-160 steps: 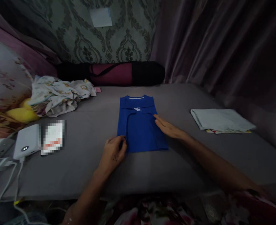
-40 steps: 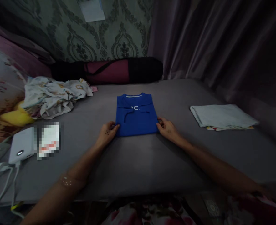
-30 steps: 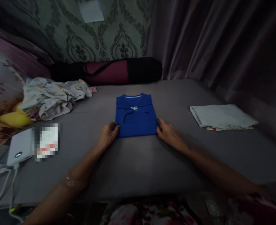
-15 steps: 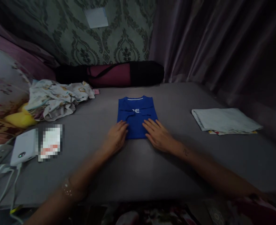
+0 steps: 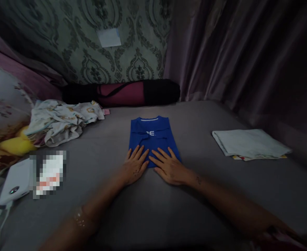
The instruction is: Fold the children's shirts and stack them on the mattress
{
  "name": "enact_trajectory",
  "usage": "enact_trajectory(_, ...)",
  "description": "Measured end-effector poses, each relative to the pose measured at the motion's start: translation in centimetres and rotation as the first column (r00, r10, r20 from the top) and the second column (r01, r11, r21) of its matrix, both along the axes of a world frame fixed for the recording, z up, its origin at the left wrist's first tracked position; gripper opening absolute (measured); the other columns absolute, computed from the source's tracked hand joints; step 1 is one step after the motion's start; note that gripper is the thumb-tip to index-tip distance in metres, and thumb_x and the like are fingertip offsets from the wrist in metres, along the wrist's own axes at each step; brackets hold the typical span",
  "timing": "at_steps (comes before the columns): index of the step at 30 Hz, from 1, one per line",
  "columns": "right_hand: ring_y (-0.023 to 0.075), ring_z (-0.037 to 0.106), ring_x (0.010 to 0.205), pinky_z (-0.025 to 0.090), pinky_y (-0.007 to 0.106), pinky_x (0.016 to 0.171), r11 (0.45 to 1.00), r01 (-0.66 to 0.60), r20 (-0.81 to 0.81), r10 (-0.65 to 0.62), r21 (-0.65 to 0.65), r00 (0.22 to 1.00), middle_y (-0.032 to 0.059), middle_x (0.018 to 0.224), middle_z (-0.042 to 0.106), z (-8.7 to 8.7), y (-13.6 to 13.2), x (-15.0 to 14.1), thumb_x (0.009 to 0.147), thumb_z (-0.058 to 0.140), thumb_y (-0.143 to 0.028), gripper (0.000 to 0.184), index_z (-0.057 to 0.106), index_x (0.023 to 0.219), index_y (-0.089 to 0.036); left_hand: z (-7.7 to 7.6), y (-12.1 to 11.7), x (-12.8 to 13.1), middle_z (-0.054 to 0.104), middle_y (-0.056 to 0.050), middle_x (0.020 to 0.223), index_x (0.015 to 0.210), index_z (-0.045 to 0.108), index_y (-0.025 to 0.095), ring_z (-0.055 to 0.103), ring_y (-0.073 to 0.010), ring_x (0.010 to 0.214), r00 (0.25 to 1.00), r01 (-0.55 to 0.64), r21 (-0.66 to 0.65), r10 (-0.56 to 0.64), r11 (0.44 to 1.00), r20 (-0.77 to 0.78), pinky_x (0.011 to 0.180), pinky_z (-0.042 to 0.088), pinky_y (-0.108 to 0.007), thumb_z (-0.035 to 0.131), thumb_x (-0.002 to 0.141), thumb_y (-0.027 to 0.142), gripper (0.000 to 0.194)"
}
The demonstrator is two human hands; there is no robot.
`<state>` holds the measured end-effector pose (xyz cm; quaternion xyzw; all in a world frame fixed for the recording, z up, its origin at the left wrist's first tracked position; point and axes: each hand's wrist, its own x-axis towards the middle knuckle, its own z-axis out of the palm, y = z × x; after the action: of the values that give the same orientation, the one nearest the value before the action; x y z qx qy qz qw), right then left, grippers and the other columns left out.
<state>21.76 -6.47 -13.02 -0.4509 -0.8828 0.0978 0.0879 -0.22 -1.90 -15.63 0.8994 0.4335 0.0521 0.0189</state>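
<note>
A blue shirt (image 5: 153, 141), folded into a neat rectangle with white letters on its front, lies on the grey bed sheet (image 5: 153, 209) in the head view. Its collar end points away from me. My left hand (image 5: 135, 165) rests flat on the shirt's near left corner, fingers spread. On the near right part, my right hand (image 5: 168, 165) also lies flat with its fingers apart. The two hands are close together, and between them a strip of the near edge shows. Under my palms that edge is hidden.
A folded pale cloth (image 5: 250, 143) lies at the right. Crumpled patterned clothing (image 5: 64, 120) sits at the back left, near a yellow item (image 5: 16, 144). A white device with cables (image 5: 16, 179) is at the left. A long black and maroon bag (image 5: 122, 93) lies along the wall.
My hands have moved inward over the shirt's near part, and the left one has turned flat with fingers spread. The whole view has tilted up slightly. The shirt keeps its folded shape.
</note>
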Motion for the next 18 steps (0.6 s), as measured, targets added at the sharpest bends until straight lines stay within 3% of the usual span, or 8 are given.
enact_trajectory(7, 0.0263, 0.015, 0.146, 0.011, 0.058, 0.116, 0.998, 0.040, -0.030, -0.042, -0.047, 0.999, 0.0101, 0.157, 0.025, 1.0, 0.1, 0.0, 0.102, 0.025, -0.040, 0.051, 0.036, 0.148, -0.021, 1.2, -0.7, 1.3, 0.033, -0.017, 0.152, 0.144, 0.042, 0.015, 0.025, -0.0326, 0.143, 0.999, -0.047, 0.046, 0.048, 0.998, -0.019, 0.112, 0.024, -0.059, 0.033, 0.098, 0.037, 0.051)
enact_trajectory(14, 0.0281, 0.018, 0.145, 0.010, 0.060, 0.115, 0.995, 0.095, -0.009, -0.095, -0.013, 0.995, 0.0091, 0.157, 0.026, -0.1, -0.6, -0.5, 0.101, 0.030, -0.041, 0.050, 0.035, 0.148, -0.024, -0.4, -1.2, 2.4, 0.034, -0.014, 0.153, 0.146, 0.038, 0.017, 0.027, -0.0314, 0.143, 0.995, -0.094, 0.034, 0.093, 0.995, 0.029, 0.113, 0.025, -0.059, 0.029, 0.099, 0.044, 0.055)
enact_trajectory(18, 0.0270, 0.018, 0.145, 0.010, 0.060, 0.116, 0.995, 0.093, -0.008, -0.093, -0.030, 0.996, 0.0081, 0.157, 0.025, -0.2, -0.7, -0.5, 0.101, 0.028, -0.042, 0.051, 0.034, 0.148, -0.025, -0.4, -1.3, 2.0, 0.031, -0.013, 0.154, 0.147, 0.036, 0.017, 0.024, -0.0300, 0.144, 0.997, -0.077, 0.008, 0.077, 0.997, 0.023, 0.113, 0.025, -0.058, 0.029, 0.099, 0.044, 0.056)
